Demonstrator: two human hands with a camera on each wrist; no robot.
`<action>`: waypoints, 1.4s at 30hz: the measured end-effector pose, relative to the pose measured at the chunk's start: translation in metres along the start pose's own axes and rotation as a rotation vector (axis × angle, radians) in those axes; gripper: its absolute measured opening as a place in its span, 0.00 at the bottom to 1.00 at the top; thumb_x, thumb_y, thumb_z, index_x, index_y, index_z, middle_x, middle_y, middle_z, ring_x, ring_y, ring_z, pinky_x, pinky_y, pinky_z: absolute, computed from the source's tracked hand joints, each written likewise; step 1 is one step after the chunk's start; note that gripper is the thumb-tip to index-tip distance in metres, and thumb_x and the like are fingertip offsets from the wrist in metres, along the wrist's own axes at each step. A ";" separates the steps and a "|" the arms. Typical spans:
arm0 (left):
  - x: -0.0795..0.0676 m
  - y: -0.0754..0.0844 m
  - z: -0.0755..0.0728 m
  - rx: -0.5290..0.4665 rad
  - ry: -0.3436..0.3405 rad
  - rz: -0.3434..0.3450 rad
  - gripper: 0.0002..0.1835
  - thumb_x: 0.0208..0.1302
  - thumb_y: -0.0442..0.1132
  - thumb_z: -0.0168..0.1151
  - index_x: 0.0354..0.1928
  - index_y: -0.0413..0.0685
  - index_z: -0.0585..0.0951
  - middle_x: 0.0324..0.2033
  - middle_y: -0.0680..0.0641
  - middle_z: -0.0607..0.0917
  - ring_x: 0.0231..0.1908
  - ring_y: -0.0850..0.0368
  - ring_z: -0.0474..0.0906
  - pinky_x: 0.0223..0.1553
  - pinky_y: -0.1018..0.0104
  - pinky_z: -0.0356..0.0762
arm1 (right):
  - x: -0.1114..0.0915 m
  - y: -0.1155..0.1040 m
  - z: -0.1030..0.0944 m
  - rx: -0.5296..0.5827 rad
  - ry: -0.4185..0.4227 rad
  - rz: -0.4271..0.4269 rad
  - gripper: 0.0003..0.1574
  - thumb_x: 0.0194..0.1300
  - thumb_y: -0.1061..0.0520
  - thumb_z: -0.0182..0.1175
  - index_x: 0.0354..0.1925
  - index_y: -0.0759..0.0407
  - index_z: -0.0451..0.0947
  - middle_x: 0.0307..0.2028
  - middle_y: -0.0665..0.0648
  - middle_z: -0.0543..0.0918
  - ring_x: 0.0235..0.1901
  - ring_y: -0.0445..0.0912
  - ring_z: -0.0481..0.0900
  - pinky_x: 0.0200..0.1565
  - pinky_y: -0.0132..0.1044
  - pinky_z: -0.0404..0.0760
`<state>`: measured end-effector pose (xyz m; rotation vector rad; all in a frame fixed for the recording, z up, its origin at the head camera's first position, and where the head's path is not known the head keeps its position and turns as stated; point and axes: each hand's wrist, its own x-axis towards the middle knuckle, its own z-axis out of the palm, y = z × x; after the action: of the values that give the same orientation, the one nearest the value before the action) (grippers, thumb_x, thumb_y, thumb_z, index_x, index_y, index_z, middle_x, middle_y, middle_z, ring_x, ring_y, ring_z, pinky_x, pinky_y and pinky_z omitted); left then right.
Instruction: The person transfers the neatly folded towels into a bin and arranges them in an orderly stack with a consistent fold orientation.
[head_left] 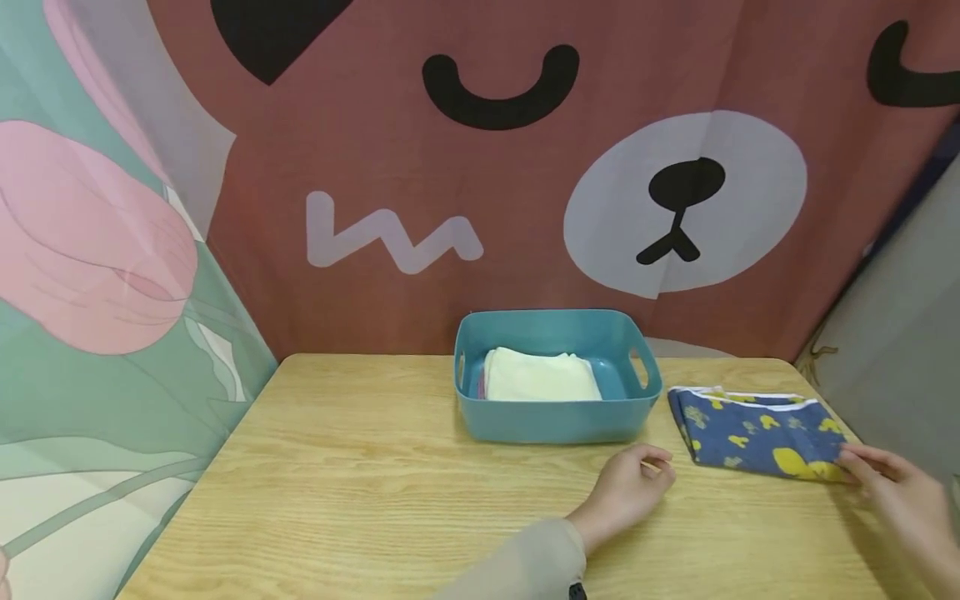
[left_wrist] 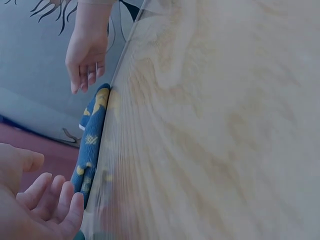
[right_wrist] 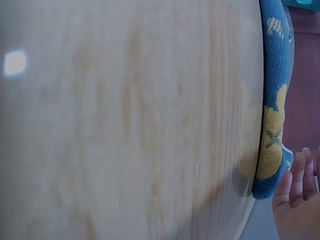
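Observation:
A folded blue towel (head_left: 750,433) with yellow figures and a white edge lies flat on the table, right of the teal basket. My right hand (head_left: 903,492) is at the towel's right end, its fingertips right by the near corner. In the right wrist view the fingers of that hand (right_wrist: 300,200) are spread loosely beside the towel (right_wrist: 274,100), not curled round it. Left of the towel, my left hand (head_left: 626,492) hovers over the table with loosely bent fingers and holds nothing. The left wrist view shows its palm (left_wrist: 42,205) bare.
The teal basket (head_left: 555,423) stands at the back of the wooden table (head_left: 337,483), with a folded cream cloth (head_left: 540,377) and a bit of pink fabric inside. A bear-print curtain (head_left: 375,167) hangs behind, and a grey curtain (head_left: 900,333) flanks the right side.

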<state>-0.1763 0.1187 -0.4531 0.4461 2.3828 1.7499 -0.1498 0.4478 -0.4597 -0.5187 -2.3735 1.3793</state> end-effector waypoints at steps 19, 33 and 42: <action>0.021 0.002 0.036 -0.078 0.103 -0.082 0.09 0.65 0.37 0.66 0.47 0.50 0.83 0.37 0.60 0.81 0.34 0.70 0.77 0.36 0.73 0.77 | 0.009 0.009 -0.008 0.060 0.065 0.023 0.18 0.70 0.52 0.60 0.30 0.24 0.74 0.23 0.19 0.73 0.25 0.19 0.71 0.23 0.22 0.68; 0.034 0.000 0.043 0.048 0.147 -0.071 0.14 0.66 0.41 0.65 0.53 0.51 0.82 0.42 0.56 0.81 0.43 0.66 0.78 0.46 0.71 0.77 | 0.028 0.006 0.001 -0.095 0.127 0.137 0.23 0.71 0.46 0.58 0.52 0.62 0.77 0.25 0.22 0.65 0.29 0.20 0.62 0.26 0.22 0.67; 0.043 0.002 0.045 0.053 0.153 -0.061 0.17 0.68 0.41 0.64 0.58 0.52 0.79 0.47 0.55 0.80 0.47 0.65 0.77 0.48 0.69 0.76 | 0.036 0.002 0.015 -0.195 0.079 0.276 0.43 0.70 0.41 0.55 0.69 0.69 0.64 0.61 0.72 0.72 0.45 0.49 0.73 0.43 0.34 0.72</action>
<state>-0.2040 0.1737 -0.4631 0.2509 2.5226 1.7565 -0.1883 0.4547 -0.4642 -0.9673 -2.4553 1.2115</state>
